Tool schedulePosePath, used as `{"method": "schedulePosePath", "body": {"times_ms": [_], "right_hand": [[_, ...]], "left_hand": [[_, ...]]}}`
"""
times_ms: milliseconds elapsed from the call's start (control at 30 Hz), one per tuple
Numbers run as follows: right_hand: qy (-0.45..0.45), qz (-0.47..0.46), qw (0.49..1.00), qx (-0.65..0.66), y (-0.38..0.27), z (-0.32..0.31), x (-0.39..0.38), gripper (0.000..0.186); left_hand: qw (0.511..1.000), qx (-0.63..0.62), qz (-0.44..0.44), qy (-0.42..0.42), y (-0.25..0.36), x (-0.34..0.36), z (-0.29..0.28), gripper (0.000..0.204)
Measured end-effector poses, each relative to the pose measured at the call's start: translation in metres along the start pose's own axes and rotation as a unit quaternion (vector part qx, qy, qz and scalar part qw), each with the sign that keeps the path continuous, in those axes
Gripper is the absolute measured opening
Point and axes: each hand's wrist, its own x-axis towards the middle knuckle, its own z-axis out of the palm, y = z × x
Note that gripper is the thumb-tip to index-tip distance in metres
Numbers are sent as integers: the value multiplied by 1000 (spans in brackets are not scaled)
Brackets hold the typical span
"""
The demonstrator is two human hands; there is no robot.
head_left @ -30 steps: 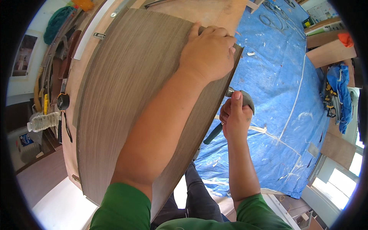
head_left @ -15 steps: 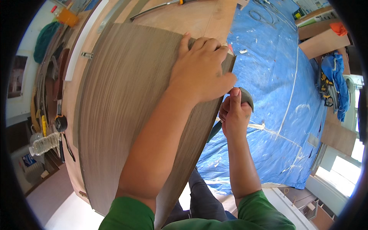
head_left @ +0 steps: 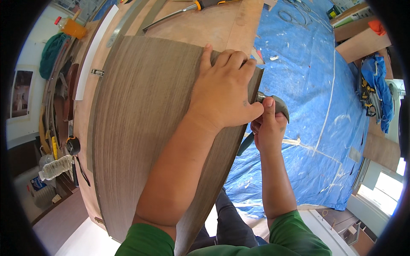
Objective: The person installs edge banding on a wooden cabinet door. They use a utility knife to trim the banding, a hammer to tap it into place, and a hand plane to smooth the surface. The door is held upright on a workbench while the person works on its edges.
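I see the left hand [head_left: 222,96] on the wood-grain panel [head_left: 141,111] at one o'clock, fingers loosely spread and bent over its far end. At three o'clock my right hand [head_left: 271,128] has its fingers closed around the hammer [head_left: 280,107] near its head, beside the panel's long edge; contact I cannot tell. The panel lies on the bench [head_left: 222,25], running from twelve to seven.

Right fingers [head_left: 258,125] grip hammer [head_left: 280,107] beside brown panel [head_left: 141,106].
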Motion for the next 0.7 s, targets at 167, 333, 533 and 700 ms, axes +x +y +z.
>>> {"method": "schedulePosePath", "body": {"times_ms": [167,333,533,700], "right_hand": [[4,4,1000,-4,-4,1,3,48],[11,-8,1000,-16,-10,4,14,47],[-5,-4,1000,-14,-16,0,22,45],[-7,-6,1000,-23,-22,2,28,45]], "left_hand": [[1000,-8,-5,17,-1,0,1,68],[999,-8,-20,28,1,2,4,58],[998,-10,-28,50,2,3,7,49],[997,-10,-33,65,3,6,10,44]]}}
